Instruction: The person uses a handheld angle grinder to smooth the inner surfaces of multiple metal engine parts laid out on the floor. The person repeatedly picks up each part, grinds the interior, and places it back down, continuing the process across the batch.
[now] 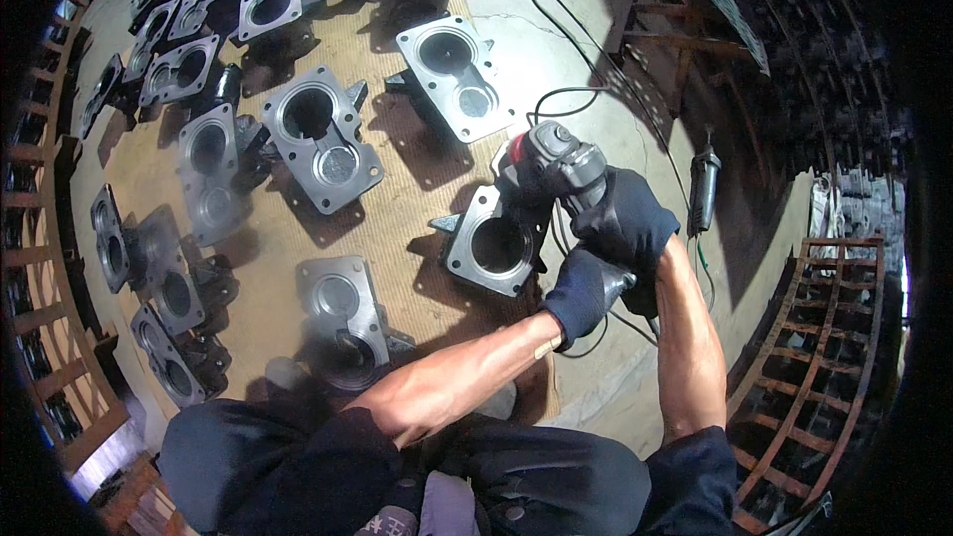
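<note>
An angle grinder (571, 167) with a dark grey body is gripped in both of my dark-gloved hands. My right hand (631, 220) wraps round its body just behind the head. Nearer to me, my left hand (579, 296) is closed on the grinder's rear part, though its fingers are partly hidden. Under the grinder's head lies a cast metal housing (493, 244) with a large round bore and bolt holes in its flat face. The head covers the casting's far end, and I cannot tell whether the disc touches it.
Similar castings (323, 139) lie on a brown cardboard sheet (367, 228) to the left. A black cable (571, 35) runs across the concrete floor. Another dark handheld tool (705, 184) lies at the right. Rusty metal racks (819, 357) stand along both sides.
</note>
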Tool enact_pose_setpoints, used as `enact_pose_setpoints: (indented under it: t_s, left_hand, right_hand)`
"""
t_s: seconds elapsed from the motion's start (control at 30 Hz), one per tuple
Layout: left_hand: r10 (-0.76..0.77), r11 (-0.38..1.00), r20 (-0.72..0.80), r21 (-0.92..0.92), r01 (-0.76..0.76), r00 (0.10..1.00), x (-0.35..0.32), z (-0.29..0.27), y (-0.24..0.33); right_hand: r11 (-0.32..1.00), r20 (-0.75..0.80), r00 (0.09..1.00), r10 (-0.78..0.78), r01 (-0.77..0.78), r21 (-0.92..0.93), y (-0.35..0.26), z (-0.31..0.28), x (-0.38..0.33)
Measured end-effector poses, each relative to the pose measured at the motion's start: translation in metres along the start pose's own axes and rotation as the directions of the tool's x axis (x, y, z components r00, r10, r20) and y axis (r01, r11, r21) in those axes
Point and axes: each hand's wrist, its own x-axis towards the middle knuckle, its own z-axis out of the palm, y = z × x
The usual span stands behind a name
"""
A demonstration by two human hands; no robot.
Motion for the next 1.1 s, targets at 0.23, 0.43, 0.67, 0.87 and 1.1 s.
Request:
enact_pose_setpoints:
  t_s: [0.23,0.43,0.67,0.87,1.1]
  left_hand:
    - [-0.103,0.957,-0.135,-0.282,0.062,0.985,-0.048,0.032,-0.024]
    - [0.008,0.996,-0.044,-0.088,-0.012,0.999,-0.027,0.007,0.002]
    - [-0.14,0.981,0.032,-0.13,0.143,0.99,-0.013,0.003,0.011]
    - [-0.216,0.943,0.207,-0.209,0.258,0.954,-0.096,0.055,-0.013]
    - [-0.31,0.818,0.284,-0.406,0.407,0.907,-0.16,0.066,-0.028]
  right_hand:
    - [0.988,0.161,0.979,-0.129,0.112,0.111,-0.008,0.025,-0.037]
    - [0.991,-0.034,0.991,-0.132,0.132,0.019,0.008,0.025,-0.013]
    - [0.996,-0.051,0.995,-0.084,0.084,-0.002,0.014,0.01,-0.013]
    - [0.972,0.026,0.998,0.05,-0.055,0.229,0.018,0.045,-0.094]
    - [0.975,0.071,0.997,0.034,-0.048,0.215,0.026,0.078,-0.146]
